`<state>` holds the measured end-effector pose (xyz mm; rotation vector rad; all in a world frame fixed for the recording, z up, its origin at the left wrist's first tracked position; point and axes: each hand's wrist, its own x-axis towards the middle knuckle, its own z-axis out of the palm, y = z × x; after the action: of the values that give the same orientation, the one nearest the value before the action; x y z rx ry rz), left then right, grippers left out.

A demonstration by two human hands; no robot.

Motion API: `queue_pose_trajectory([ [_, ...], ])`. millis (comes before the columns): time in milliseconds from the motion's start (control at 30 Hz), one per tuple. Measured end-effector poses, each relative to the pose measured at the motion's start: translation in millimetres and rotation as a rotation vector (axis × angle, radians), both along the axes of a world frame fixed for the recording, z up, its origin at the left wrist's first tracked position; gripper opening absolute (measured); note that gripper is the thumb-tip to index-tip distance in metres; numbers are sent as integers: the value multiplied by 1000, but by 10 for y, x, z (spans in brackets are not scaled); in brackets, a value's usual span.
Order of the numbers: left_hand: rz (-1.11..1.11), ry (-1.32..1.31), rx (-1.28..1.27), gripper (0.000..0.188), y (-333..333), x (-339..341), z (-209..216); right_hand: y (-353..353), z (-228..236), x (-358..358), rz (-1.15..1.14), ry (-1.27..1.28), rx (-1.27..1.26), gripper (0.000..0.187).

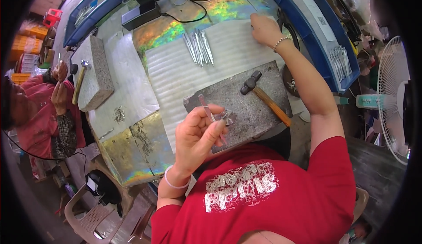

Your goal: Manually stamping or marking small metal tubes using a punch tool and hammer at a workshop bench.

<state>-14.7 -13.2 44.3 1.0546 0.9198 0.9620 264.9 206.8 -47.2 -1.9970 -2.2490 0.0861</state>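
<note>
My left hand [198,132] is closed around a slim, pinkish, shiny strip [203,102] whose rounded end points up and away. Beside its thumb is a small clear, crinkled piece [228,117], held above a grey stone block [211,90]. A hammer [266,96] with a wooden handle lies across that block. My right hand [265,29] reaches to the far right edge of a white foam sheet [167,75], its fingers curled under; whatever they grip is hidden. Several slim silver metal pieces [198,47] lie together on the sheet, left of my right hand.
A blue tray [303,28] with silver pieces stands right, near a fan [393,99]. Dark boxes [141,14] with a cable are at the back. At left, a co-worker [39,112] sits by another stone block [96,75] and hammer [80,81].
</note>
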Motion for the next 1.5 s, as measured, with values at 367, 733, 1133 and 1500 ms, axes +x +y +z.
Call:
queue_pose_trajectory([
  [367,-22,58,122,21,-94,28,-148,-1660,1577,-314,231,719,-102,10],
  [733,-54,-208,-14,16,-303,192,-143,-2428,1044,-746,137,1482,-490,13],
  [1133,-38,-116,44,11,-413,234,-157,-2519,1092,-821,292,1116,-56,11],
  [1500,-105,-7,147,13,-387,230,-179,-2530,1048,-817,312,1131,9,14],
])
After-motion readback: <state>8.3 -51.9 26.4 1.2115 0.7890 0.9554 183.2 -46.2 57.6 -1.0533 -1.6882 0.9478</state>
